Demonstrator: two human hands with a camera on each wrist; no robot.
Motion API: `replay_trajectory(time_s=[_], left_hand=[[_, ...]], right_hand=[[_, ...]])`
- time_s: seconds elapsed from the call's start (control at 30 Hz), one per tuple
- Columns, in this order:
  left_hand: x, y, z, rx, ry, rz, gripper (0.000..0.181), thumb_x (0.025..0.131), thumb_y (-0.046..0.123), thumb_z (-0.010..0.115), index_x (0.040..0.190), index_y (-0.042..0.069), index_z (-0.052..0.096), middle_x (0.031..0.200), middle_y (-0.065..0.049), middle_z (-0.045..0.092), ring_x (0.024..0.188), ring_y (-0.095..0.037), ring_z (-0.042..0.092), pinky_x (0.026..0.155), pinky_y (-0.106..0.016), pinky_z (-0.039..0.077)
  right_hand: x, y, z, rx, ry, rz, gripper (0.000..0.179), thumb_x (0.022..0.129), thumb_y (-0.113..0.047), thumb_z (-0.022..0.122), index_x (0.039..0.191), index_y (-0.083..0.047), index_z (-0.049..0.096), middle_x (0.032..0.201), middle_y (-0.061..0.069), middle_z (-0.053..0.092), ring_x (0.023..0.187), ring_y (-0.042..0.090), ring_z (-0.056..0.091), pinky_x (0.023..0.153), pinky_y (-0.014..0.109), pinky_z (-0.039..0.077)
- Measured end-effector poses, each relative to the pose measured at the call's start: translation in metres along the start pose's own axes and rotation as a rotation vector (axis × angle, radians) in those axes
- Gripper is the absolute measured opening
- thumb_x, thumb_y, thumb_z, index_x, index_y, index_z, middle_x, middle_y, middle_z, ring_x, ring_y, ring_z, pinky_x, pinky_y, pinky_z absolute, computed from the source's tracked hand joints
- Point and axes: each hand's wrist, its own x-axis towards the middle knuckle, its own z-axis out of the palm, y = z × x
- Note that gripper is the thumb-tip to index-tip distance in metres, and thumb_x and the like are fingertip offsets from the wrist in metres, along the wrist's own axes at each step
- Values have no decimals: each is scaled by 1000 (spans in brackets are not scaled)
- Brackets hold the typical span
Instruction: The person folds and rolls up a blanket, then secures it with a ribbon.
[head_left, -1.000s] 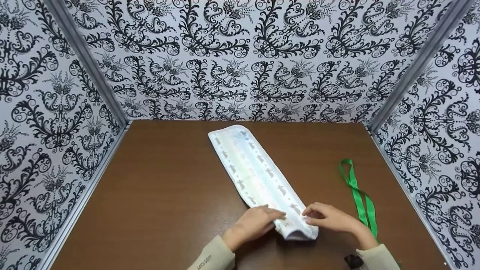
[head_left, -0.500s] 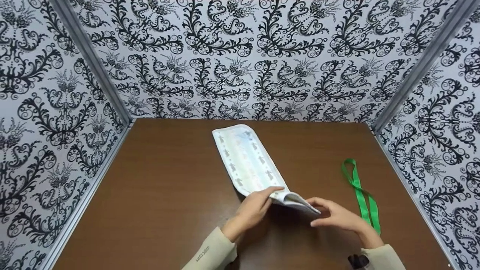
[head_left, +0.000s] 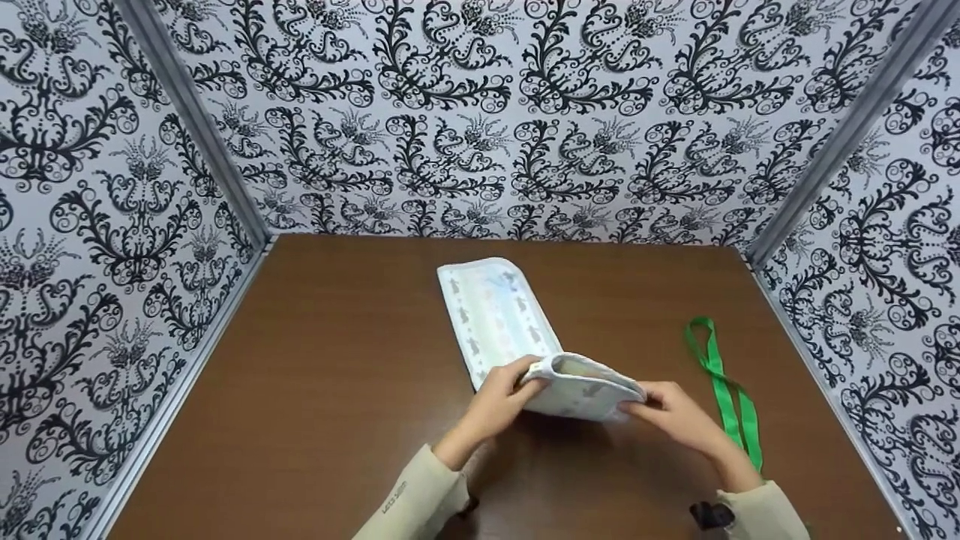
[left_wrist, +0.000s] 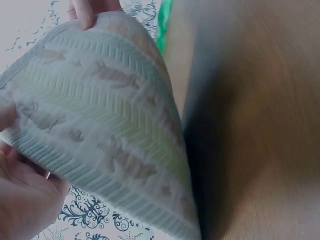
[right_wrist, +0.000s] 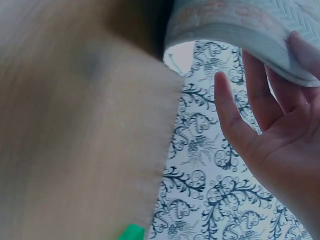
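Observation:
A long folded quilted cloth (head_left: pixel 499 311) with pastel stripes and grey animal figures lies slantwise on the brown table (head_left: pixel 337 360). Its near end is raised and bent back, showing open layers along the edge. At the left corner of that end, my left hand (head_left: pixel 495 401) pinches the cloth between thumb and fingers. My right hand (head_left: pixel 671 412) grips the opposite corner. Seen from the left wrist, the lifted cloth (left_wrist: pixel 110 100) curves down to the tabletop. In the right wrist view, the thumb and some fingers of my right hand (right_wrist: pixel 285 140) hold the bound edge, one finger standing free.
A green ribbon (head_left: pixel 720 382) lies looped on the table to the right, partly behind my right forearm. Patterned black-and-white walls (head_left: pixel 480 150) with grey corner posts enclose the table at the back and both sides.
The near end of the cloth has risen off the table and bent away from me. Both hands have moved up from lying at its edges to hold its corners.

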Motion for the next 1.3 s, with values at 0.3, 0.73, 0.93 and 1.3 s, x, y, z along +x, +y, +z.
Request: replay_trajectory(time_s=[0.3,0.73,0.93,1.3], left_hand=[[0,0,-4,-279,-125,-131,29,104,15,49,95,-11,61,73,1,48,65,-3,41,63,-19,36],[0,14,-3,-757,-101,-303,34,106,22,41,114,-2,64,91,5,71,83,-8,67,76,-25,55],[0,18,-8,-853,-31,-383,26,106,22,40,101,12,63,83,4,70,76,-9,66,72,-25,55],[-2,-7,-17,-582,28,-465,32,105,27,47,117,-2,55,83,4,61,74,-7,61,70,-25,54]], right_hand=[[5,-9,-3,117,-32,-47,13,92,8,60,96,0,69,85,-9,67,72,-5,55,58,20,48],[0,14,16,230,-119,194,35,92,-3,67,122,9,54,109,-14,67,98,2,63,85,20,52],[2,12,15,284,-178,197,25,97,-2,58,120,9,57,109,-11,69,98,2,65,84,20,53],[3,10,14,386,-255,233,27,103,-5,46,114,19,55,96,-9,73,85,2,68,73,21,55]])
